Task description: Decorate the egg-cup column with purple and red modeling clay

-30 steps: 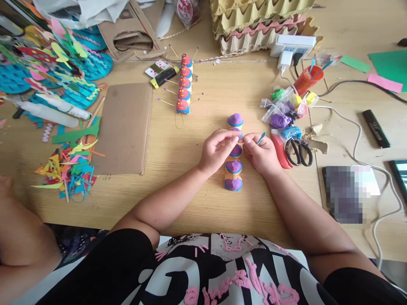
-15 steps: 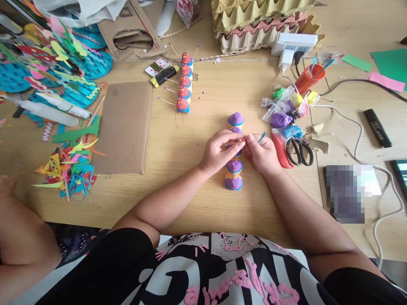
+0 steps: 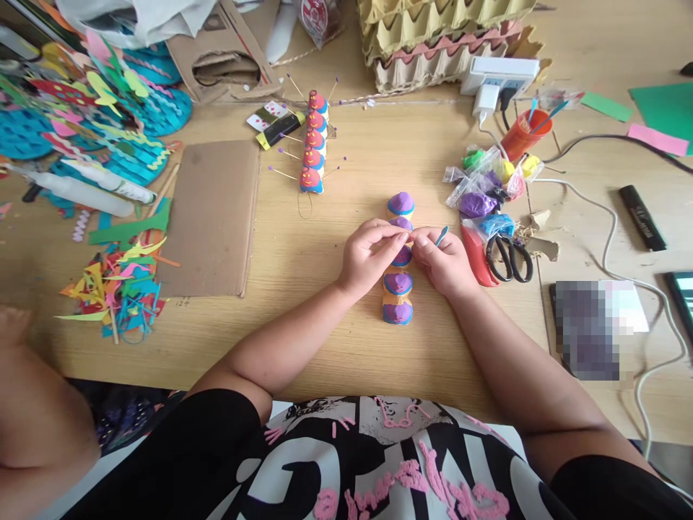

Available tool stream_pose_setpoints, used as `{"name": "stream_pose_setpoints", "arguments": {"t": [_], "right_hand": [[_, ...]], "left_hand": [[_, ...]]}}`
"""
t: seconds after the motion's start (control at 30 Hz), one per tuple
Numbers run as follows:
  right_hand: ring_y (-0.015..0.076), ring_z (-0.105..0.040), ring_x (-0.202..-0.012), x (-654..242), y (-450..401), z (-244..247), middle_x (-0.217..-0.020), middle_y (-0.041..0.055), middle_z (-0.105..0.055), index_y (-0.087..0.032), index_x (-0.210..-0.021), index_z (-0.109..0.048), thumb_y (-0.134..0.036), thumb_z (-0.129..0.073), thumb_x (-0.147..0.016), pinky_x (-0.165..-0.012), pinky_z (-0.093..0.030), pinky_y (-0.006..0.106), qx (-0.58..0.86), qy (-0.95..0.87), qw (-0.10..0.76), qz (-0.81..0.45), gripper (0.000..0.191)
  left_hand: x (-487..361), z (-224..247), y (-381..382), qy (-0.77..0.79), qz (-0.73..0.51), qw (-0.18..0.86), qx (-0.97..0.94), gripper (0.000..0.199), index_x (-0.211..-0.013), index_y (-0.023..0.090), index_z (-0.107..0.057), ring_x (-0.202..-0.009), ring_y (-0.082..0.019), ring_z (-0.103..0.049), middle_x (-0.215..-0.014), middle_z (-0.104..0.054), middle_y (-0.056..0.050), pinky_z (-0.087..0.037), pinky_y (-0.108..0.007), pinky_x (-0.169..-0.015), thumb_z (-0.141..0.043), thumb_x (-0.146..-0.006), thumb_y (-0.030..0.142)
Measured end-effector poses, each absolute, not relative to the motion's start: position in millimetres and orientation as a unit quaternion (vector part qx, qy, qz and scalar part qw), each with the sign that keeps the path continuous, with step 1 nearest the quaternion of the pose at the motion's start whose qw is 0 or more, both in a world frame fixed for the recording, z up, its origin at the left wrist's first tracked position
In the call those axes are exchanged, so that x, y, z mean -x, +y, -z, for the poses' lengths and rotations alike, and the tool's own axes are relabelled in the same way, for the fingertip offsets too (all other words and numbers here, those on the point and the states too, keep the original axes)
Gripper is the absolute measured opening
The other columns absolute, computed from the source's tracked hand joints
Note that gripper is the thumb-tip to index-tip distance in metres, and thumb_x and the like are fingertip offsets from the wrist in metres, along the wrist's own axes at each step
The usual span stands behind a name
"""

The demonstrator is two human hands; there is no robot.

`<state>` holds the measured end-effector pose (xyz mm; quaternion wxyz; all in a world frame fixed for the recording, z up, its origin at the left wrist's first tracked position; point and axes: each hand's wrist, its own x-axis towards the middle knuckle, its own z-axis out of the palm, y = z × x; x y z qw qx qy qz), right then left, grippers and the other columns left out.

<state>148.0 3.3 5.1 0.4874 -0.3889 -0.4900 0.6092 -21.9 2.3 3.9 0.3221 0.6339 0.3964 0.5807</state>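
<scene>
My two hands meet above an egg-carton strip [image 3: 398,283] whose bumps are covered in purple clay with blue rims. My left hand [image 3: 369,254] is closed in a pinch, its thumb and fingertips touching the other hand's fingertips; whatever is pinched there is too small to make out. My right hand [image 3: 442,261] is closed too, with a small blue clay tool [image 3: 442,235] sticking out from between thumb and fingers. Part of the strip's middle is hidden behind the fingers. Farther back stands a finished-looking strip [image 3: 312,148] with red faces and purple-tipped sticks.
Right of my hands lie black-handled scissors [image 3: 509,258], bagged clay [image 3: 479,204] and an orange cup [image 3: 528,133] of tools. A cardboard sheet [image 3: 211,217] and paper scraps [image 3: 124,282] are at left. Egg trays [image 3: 433,50] stack at the back. Another person's arm [image 3: 37,404] rests at lower left.
Both hands have shifted slightly left, with the fingertips still together. The blue tool has moved along with the right hand. More of the strip's middle bump shows now.
</scene>
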Motion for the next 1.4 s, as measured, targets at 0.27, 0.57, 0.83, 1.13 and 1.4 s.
{"name": "stream_pose_setpoints", "arguments": {"t": [0.27, 0.57, 0.83, 1.13, 1.4], "right_hand": [[0.0074, -0.033, -0.051, -149.0, 3.3, -7.0, -0.057, -0.0065, -0.048, -0.018, -0.084, -0.074, -0.058, -0.087, -0.082, -0.05, -0.023, 0.026, 0.382, -0.466, 0.496, -0.625, 0.042], [0.0078, -0.033, -0.05, -149.8, 2.9, -7.0, -0.055, -0.0069, -0.047, -0.018, -0.079, -0.07, -0.056, -0.089, -0.078, -0.05, -0.024, 0.026, 0.37, -0.449, 0.501, -0.641, 0.042], [0.0077, -0.032, -0.05, -148.6, 2.7, -8.5, -0.054, -0.0072, -0.046, -0.019, -0.078, -0.069, -0.056, -0.089, -0.078, -0.05, -0.024, 0.026, 0.364, -0.451, 0.503, -0.641, 0.043], [0.0081, -0.032, -0.05, -148.8, 2.1, -10.5, -0.054, -0.0069, -0.046, -0.019, -0.077, -0.07, -0.056, -0.09, -0.078, -0.05, -0.024, 0.026, 0.361, -0.45, 0.502, -0.645, 0.042], [0.0083, -0.034, -0.053, -149.2, 1.6, -6.4, -0.057, -0.0061, -0.048, -0.018, -0.082, -0.073, -0.054, -0.087, -0.082, -0.053, -0.025, 0.026, 0.352, -0.467, 0.494, -0.644, 0.038]], "left_hand": [[22.8, -4.8, 1.6, 0.39, -0.597, 0.335, -0.616, 0.024, -0.101, 0.024, -0.083, -0.099, -0.015, -0.075, -0.1, -0.08, -0.004, -0.059, -0.028, -0.089, -0.069, -0.103, 0.044], [21.3, -1.5, 4.2, 0.352, -0.581, 0.393, -0.62, 0.022, -0.099, 0.024, -0.082, -0.097, -0.017, -0.075, -0.097, -0.078, -0.004, -0.06, -0.033, -0.086, -0.075, -0.099, 0.045], [22.7, -1.4, 3.8, 0.342, -0.576, 0.396, -0.628, 0.02, -0.104, 0.026, -0.083, -0.095, -0.016, -0.075, -0.097, -0.077, -0.004, -0.061, -0.031, -0.083, -0.076, -0.098, 0.043], [22.9, -1.2, 3.6, 0.343, -0.573, 0.385, -0.637, 0.017, -0.105, 0.027, -0.084, -0.096, -0.016, -0.075, -0.097, -0.077, -0.004, -0.062, -0.03, -0.083, -0.078, -0.097, 0.041], [22.7, -3.0, 3.0, 0.36, -0.568, 0.385, -0.633, 0.021, -0.101, 0.026, -0.084, -0.096, -0.014, -0.074, -0.095, -0.078, -0.003, -0.059, -0.029, -0.089, -0.077, -0.097, 0.045]]}}
